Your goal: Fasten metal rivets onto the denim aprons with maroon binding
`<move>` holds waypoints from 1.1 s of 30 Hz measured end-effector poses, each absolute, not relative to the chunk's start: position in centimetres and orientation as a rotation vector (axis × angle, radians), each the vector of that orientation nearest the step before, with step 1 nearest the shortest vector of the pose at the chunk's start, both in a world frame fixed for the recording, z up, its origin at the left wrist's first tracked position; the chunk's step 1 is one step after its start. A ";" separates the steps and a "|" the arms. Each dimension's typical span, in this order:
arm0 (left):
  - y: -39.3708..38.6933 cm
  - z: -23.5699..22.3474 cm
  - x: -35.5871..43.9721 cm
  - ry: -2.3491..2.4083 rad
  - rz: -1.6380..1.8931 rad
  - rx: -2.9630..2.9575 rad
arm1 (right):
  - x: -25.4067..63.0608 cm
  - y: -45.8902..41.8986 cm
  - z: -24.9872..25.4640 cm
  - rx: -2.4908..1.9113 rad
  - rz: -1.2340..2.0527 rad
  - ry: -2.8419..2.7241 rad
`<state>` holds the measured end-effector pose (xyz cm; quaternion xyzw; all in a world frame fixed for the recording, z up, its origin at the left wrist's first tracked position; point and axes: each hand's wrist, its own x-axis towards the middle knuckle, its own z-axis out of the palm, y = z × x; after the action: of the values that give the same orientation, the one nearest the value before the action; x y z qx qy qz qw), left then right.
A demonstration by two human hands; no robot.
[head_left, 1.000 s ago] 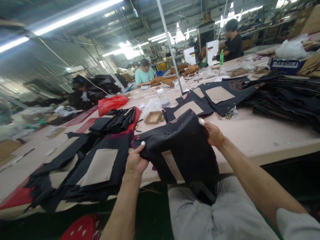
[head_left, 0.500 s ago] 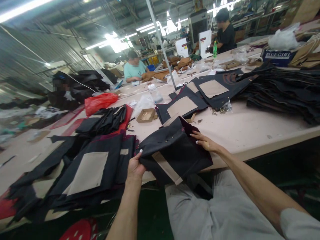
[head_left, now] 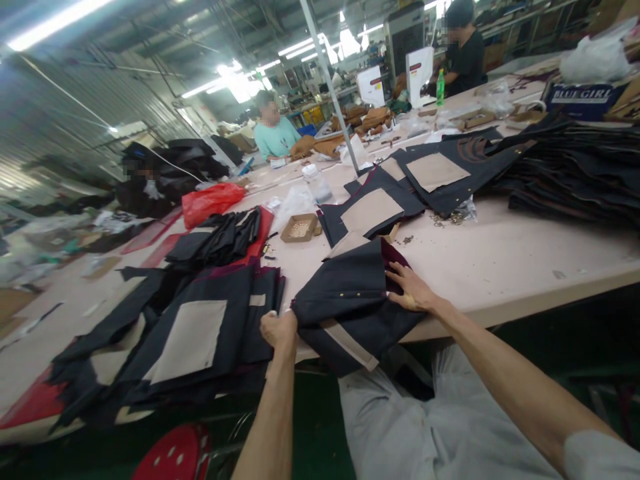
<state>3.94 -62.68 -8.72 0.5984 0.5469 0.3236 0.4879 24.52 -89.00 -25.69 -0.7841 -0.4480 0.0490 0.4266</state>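
A dark denim piece point(head_left: 350, 300) with a tan strip and small rivets lies at the near edge of the pink table point(head_left: 500, 253). My left hand point(head_left: 279, 328) is closed on its left edge. My right hand point(head_left: 409, 288) lies on its right side with fingers stretched out flat, pressing the cloth down. To the left sits a stack of dark denim pieces with tan patches point(head_left: 195, 333).
More denim pieces with tan patches point(head_left: 380, 207) lie further back, and a tall pile of dark cloth point(head_left: 575, 173) at the right. A small cardboard box point(head_left: 300, 228), a red bag point(head_left: 210, 200) and a red stool point(head_left: 170, 457) are near. Other people work at the far end.
The denim piece was held up off the table; now it is laid down at the edge. My right hand let go of its grip and flattened on the cloth.
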 end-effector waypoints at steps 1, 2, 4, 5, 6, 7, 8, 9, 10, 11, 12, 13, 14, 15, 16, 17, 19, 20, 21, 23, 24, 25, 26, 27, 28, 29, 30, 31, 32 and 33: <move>-63.8 -8.3 4.1 1.323 0.937 1.625 | 24.5 -88.9 -25.7 -1.969 0.115 -1.121; -65.3 -7.8 4.5 1.264 1.081 1.805 | 24.4 -88.8 -25.8 -1.976 0.110 -1.123; -69.2 -7.3 5.8 0.894 1.066 2.032 | 24.4 -88.6 -25.9 -1.991 0.110 -1.126; -71.4 -7.4 6.7 0.644 0.884 2.102 | 24.3 -88.6 -26.0 -1.998 0.112 -1.127; -73.5 -7.8 7.7 0.383 0.660 2.165 | 24.3 -88.7 -26.0 -2.001 0.116 -1.130; -75.3 -8.4 8.8 0.172 0.496 2.208 | 24.4 -88.8 -26.1 -2.000 0.124 -1.136; -76.9 -9.3 10.0 0.037 0.398 2.240 | 24.4 -88.9 -26.1 -1.993 0.135 -1.145; -77.9 -10.4 11.1 -0.014 0.344 2.277 | 24.6 -89.2 -26.0 -1.979 0.151 -1.157; -78.5 -11.6 12.0 0.009 0.319 2.317 | 24.8 -89.5 -25.9 -1.955 0.176 -1.171; -78.7 -12.8 12.8 0.061 0.302 2.361 | 25.1 -90.0 -25.7 -1.920 0.214 -1.189; -78.6 -13.9 13.3 0.112 0.286 2.407 | 25.4 -90.4 -25.5 -1.873 0.259 -1.211; -78.3 -15.0 13.5 0.154 0.271 2.459 | 25.6 -90.9 -25.3 -1.820 0.303 -1.230; -77.8 -15.8 13.6 0.182 0.252 2.517 | 25.8 -91.4 -25.1 -1.768 0.337 -1.252; -77.4 -16.5 13.5 0.195 0.230 2.579 | 26.0 -91.8 -25.0 -1.726 0.357 -1.274; -77.0 -16.9 13.3 0.202 0.205 2.640 | 26.1 -92.1 -24.9 -1.700 0.358 -1.293; -76.7 -17.2 13.1 0.208 0.179 2.693 | 26.1 -92.3 -25.0 -1.693 0.346 -1.308; -76.4 -17.1 12.5 0.215 0.138 2.752 | 26.0 -92.4 -25.1 -1.705 0.327 -1.319; -76.4 -16.9 12.2 0.208 0.125 2.761 | 25.9 -92.4 -25.1 -1.712 0.330 -1.320; -76.4 -16.6 11.9 0.186 0.116 2.761 | 25.9 -92.3 -25.2 -1.716 0.340 -1.318; -76.4 -16.1 11.0 0.111 0.089 2.754 | 25.9 -92.3 -25.2 -1.717 0.373 -1.322; -76.3 -15.9 10.6 0.082 0.068 2.752 | 26.0 -92.3 -25.2 -1.716 0.386 -1.326; -76.3 -15.9 10.1 0.078 0.043 2.750 | 26.1 -92.3 -25.1 -1.715 0.393 -1.331; -76.2 -16.0 9.6 0.103 0.022 2.745 | 26.2 -92.3 -25.1 -1.711 0.395 -1.333; -76.2 -16.2 9.2 0.151 0.007 2.734 | 26.3 -92.4 -25.0 -1.706 0.393 -1.333; -76.1 -16.5 8.9 0.203 0.001 2.715 | 26.3 -92.4 -24.9 -1.698 0.393 -1.328; -76.1 -16.9 8.6 0.247 0.002 2.690 | 26.4 -92.5 -24.8 -1.691 0.397 -1.319; -76.2 -17.2 8.5 0.279 0.003 2.661 | 26.4 -92.5 -24.6 -1.685 0.406 -1.304; -76.3 -17.6 8.5 0.305 0.008 2.634 | 26.3 -92.6 -24.5 -1.681 0.421 -1.291; -76.4 -17.9 8.6 0.333 0.013 2.612 | 26.2 -92.6 -24.3 -1.679 0.439 -1.280; -76.5 -18.1 8.7 0.366 0.019 2.596 | 26.0 -92.6 -24.1 -1.681 0.457 -1.274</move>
<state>8.70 -76.52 -18.12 0.9569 0.1348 0.0069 0.2570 25.97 -92.65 -24.09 -0.6866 -0.5203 0.1866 0.4723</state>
